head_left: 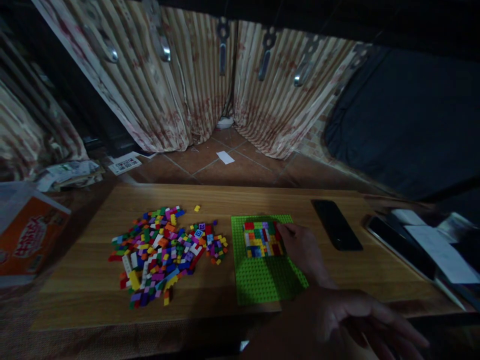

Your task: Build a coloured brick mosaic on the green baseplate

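Observation:
A green baseplate (258,285) lies on the wooden table, with a patch of multicoloured toy building bricks (262,240) fixed on its upper part. My right hand (302,247) reaches over the plate's right side, its fingers closed together at the upper right corner of the brick patch. Whatever lies between those fingertips is hidden. Nearer to me, my left hand (360,320) crosses in front of the right forearm, fingers stretched out to the right and holding nothing visible. Left of the plate spreads a pile of loose bricks (161,250) in many colours.
A black phone (337,225) lies on the table (86,280) right of the plate. Another dark device (399,245) and papers (442,252) are at the right edge. An orange-labelled box (30,235) stands at the left. Striped curtains (180,85) hang beyond the tiled floor.

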